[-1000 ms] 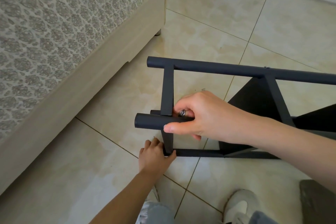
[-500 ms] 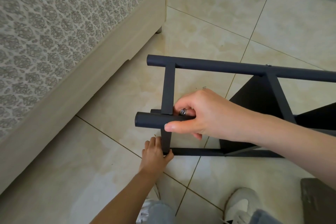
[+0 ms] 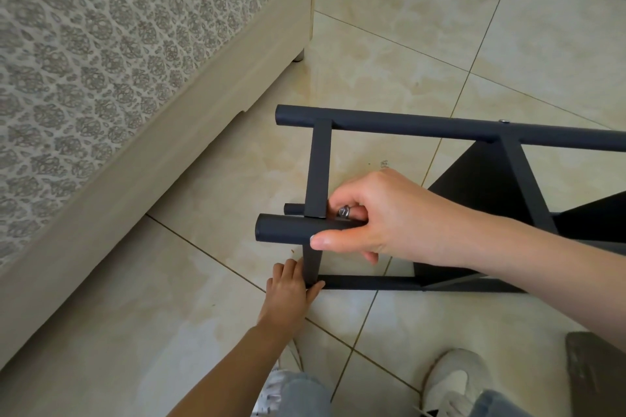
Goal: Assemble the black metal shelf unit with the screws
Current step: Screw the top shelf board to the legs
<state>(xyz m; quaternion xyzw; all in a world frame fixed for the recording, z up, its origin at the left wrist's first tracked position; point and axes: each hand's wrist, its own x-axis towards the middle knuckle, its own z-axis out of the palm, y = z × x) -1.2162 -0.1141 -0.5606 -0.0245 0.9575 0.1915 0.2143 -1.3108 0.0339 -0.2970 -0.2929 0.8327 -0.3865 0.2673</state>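
Black metal tubing of the shelf unit [image 3: 423,127] lies on its side on the tiled floor [image 3: 423,44], beside the patterned bed base [image 3: 101,44]. Your right hand [image 3: 382,217] curls over the near tube [image 3: 284,231], thumb along it, fingers pinching a silver screw [image 3: 344,211] at the crossbar joint. Your left hand [image 3: 289,293] holds the frame's lower corner between thumb and fingers.

Shelf frame [image 3: 440,128]: I read matt black painted metal, smooth.
Screw [image 3: 343,212]: bright bare metal, shiny.
Floor [image 3: 406,61]: glossy beige tile.
Bed side [image 3: 101,61]: rough patterned cloth; base possibly smooth laminate.
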